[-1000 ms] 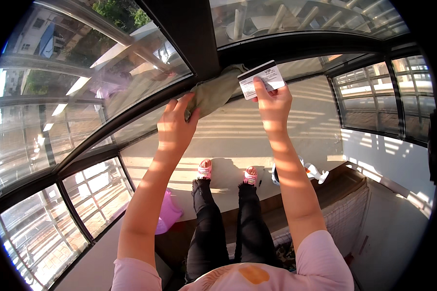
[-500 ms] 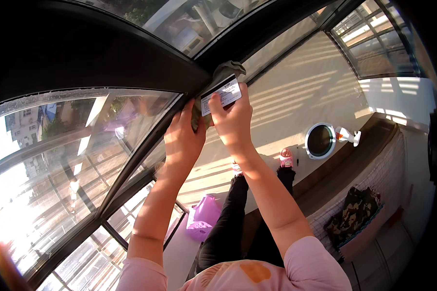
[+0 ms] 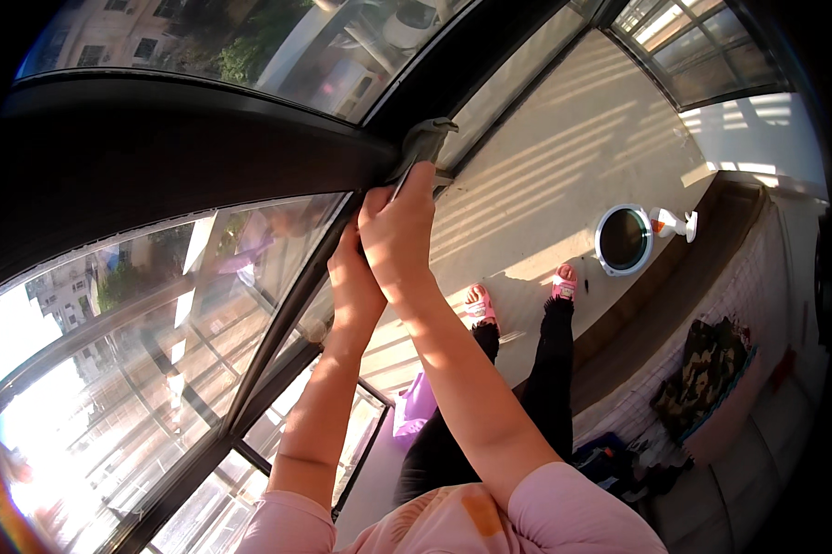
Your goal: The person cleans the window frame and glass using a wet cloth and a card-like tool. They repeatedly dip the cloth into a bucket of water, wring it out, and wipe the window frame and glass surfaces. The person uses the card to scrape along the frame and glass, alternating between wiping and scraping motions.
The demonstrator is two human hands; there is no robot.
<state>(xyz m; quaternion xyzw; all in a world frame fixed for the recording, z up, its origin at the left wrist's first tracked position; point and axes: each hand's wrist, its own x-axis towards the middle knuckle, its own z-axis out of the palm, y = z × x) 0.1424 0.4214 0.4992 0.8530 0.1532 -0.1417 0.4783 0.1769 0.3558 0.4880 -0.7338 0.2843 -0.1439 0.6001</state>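
- Beside the dark window frame [image 3: 250,152], I have the right hand [image 3: 399,226] closed, gripping a thin card [image 3: 400,182] that I see nearly edge-on.
- At twelve o'clock from that hand, the card pokes out just past the fingers.
- Between twelve and one, right beyond the card, a grey-green cloth [image 3: 425,143] is bunched against the frame; I can't make out whether any fingers touch it.
- Toward half past seven, I have the left hand [image 3: 353,277] just behind the right; its fingers are hidden, so I can't tell how open it is or what it holds.
- Out at three, a round white-rimmed basin [image 3: 600,249] stands near a white bottle [image 3: 679,226].
- Down at six, well apart, I see a purple basket [image 3: 414,406].
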